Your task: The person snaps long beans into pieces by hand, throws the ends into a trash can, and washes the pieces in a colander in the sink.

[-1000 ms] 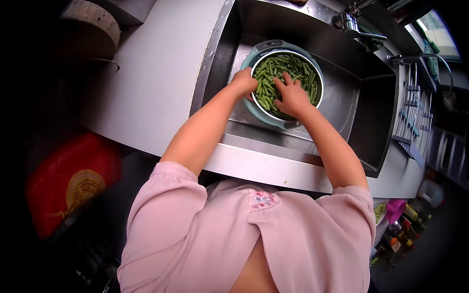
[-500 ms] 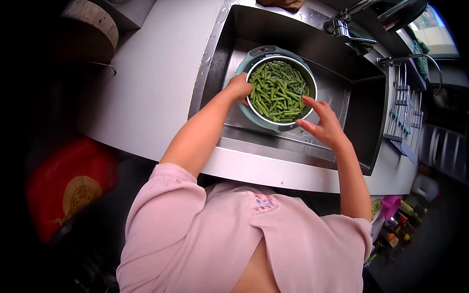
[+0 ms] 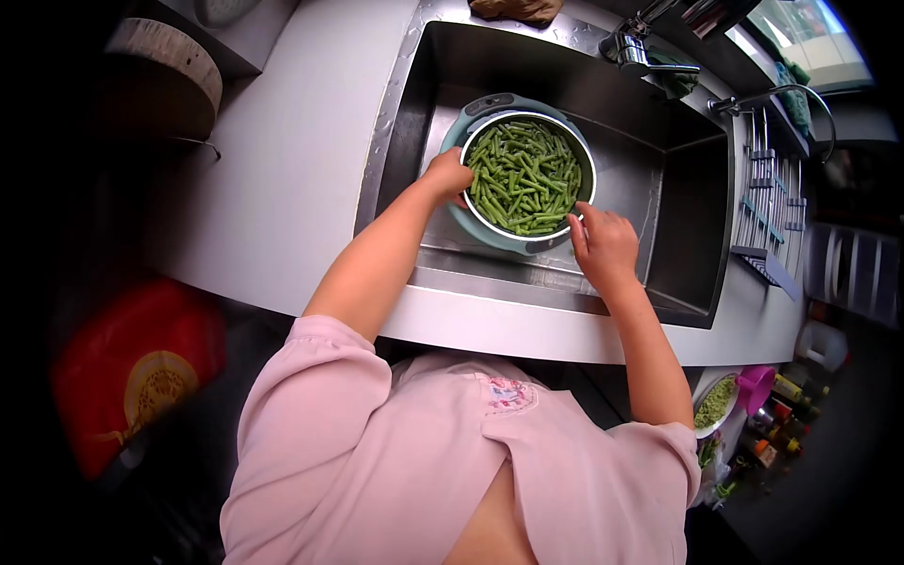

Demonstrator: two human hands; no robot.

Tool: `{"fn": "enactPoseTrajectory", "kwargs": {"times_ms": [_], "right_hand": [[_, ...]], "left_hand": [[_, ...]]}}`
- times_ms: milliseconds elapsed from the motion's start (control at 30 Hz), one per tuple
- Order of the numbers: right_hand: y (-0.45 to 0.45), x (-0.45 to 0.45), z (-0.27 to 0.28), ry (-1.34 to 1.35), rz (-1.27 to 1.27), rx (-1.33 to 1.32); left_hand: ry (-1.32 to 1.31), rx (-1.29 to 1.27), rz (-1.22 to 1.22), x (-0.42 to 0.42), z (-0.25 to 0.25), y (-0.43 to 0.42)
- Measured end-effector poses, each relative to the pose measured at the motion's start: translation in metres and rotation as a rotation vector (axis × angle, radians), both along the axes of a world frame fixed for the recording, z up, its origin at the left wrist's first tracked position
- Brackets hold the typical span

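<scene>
Cut green beans (image 3: 525, 179) fill a round, white-rimmed bowl (image 3: 590, 155), wet and close to its top. That bowl sits within a wider blue-grey basin (image 3: 458, 132) on the sink floor. At the left side, my left hand (image 3: 446, 177) is closed on the bowl's rim, its thumb over the edge and the other fingers mostly hidden underneath. My right hand (image 3: 604, 243) has its fingers curled, thumb and forefinger closed at the lower right of the rim.
The steel sink (image 3: 697, 226) surrounds the basin, with a chrome faucet (image 3: 633, 55) at its back right. A wire rack (image 3: 765, 202) stands to the right. White counter (image 3: 273, 160) runs along the left. A dish of chopped greens (image 3: 716, 403) lies lower right.
My right hand's spread fingers have curled in and closed at the bowl's rim. My left hand keeps its hold. The whole view has shifted slightly.
</scene>
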State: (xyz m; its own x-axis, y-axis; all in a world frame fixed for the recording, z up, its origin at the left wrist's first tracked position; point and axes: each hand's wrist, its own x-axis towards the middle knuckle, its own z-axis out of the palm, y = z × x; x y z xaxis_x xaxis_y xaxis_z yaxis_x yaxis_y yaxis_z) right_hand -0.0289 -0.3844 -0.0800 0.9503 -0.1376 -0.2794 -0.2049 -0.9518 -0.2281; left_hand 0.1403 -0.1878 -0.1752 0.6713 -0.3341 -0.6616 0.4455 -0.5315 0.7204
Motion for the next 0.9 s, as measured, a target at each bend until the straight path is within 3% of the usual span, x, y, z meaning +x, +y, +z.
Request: {"fn": "enactPoseTrajectory", "kwargs": {"times_ms": [67, 167, 233, 267, 367, 500, 633, 700, 833, 900], "right_hand": [[-0.017, 0.030, -0.025, -0.085, -0.193, 0.188], [-0.007, 0.061, -0.045, -0.214, -0.028, 0.333], [0.013, 0.075, -0.054, -0.121, 0.230, 0.244], [0.022, 0.083, -0.060, 0.055, 0.273, 0.115], [0.039, 0.101, -0.064, 0.119, 0.279, -0.074], [0.045, 0.110, -0.096, -0.047, 0.170, -0.005], [0.022, 0.120, -0.080, 0.119, 0.213, 0.334], [0.022, 0.113, -0.062, -0.152, 0.247, 0.085], [0.030, 0.104, -0.076, -0.136, 0.225, 0.005], [0.020, 0.114, -0.078, 0.053, 0.335, 0.160]], "left_hand": [[-0.013, -0.005, -0.001, 0.001, -0.007, 0.001], [-0.015, -0.025, 0.010, 0.002, -0.014, 0.001], [-0.019, -0.016, 0.006, 0.002, -0.013, 0.001], [-0.038, 0.002, 0.013, 0.001, -0.012, 0.000], [-0.064, -0.011, 0.009, 0.001, -0.011, 0.001], [-0.071, 0.005, 0.062, 0.002, -0.015, 0.000], [-0.082, 0.056, 0.046, 0.002, -0.007, -0.002], [-0.053, 0.040, 0.051, 0.003, -0.009, -0.002], [-0.035, 0.010, 0.025, 0.005, -0.011, 0.000], [-0.061, 0.039, 0.026, 0.003, -0.011, 0.000]]}}
